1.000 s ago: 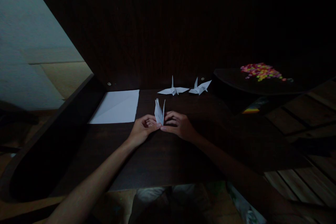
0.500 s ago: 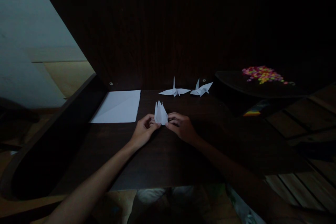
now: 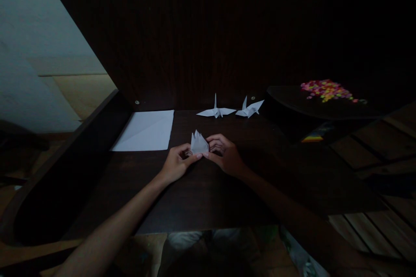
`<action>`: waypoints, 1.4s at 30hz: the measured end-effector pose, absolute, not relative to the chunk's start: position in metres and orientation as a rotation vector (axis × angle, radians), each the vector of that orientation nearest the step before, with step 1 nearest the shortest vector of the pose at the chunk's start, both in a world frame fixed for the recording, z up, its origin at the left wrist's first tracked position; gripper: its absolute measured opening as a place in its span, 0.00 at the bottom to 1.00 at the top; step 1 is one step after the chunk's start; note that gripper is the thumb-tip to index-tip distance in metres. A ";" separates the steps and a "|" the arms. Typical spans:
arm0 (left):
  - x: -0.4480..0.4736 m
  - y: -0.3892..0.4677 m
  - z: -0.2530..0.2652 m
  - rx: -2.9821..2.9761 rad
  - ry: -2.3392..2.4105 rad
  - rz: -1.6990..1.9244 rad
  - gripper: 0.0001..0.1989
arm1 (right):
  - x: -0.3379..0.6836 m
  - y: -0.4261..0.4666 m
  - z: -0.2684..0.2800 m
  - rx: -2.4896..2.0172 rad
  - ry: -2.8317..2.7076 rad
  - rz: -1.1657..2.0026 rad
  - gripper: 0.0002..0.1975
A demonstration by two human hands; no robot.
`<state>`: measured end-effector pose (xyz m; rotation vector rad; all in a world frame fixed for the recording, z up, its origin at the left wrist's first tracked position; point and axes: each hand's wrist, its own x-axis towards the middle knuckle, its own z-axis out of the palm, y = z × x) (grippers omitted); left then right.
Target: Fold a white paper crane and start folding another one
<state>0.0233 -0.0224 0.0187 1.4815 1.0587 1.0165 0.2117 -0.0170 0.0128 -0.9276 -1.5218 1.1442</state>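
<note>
Pointed white folded paper (image 3: 199,144), seemingly half-made, sits pinched in the nearly closed fingers of my left hand (image 3: 176,162) and right hand (image 3: 226,156) over the dark wooden tabletop (image 3: 201,201), a flat white paper sheet (image 3: 146,132) seemingly unused and two white paper cranes (image 3: 216,113) apparently finished beyond.

The left forearm (image 3: 120,215) and the darker right forearm (image 3: 279,199) slanted inward from below. The left hand (image 3: 175,163) and right hand (image 3: 226,156) faced each other, fingers (image 3: 217,138) curled and pinching, left thumb (image 3: 194,158) and right thumb (image 3: 211,156) nearly tip to tip.
</note>
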 end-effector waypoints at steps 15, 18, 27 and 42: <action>0.026 -0.024 0.021 1.525 1.042 0.973 0.16 | 0.212 -0.014 0.011 -1.024 -1.582 1.123 0.13; 0.029 -0.024 0.021 1.488 1.027 0.990 0.16 | 0.214 -0.013 0.010 -1.014 -1.571 1.129 0.12; 0.026 -0.023 0.025 1.463 1.064 1.072 0.18 | 0.211 -0.016 0.013 -0.967 -1.559 1.279 0.13; 0.028 -0.021 0.016 1.384 1.001 1.150 0.18 | 0.207 -0.013 0.007 -0.977 -1.474 1.224 0.16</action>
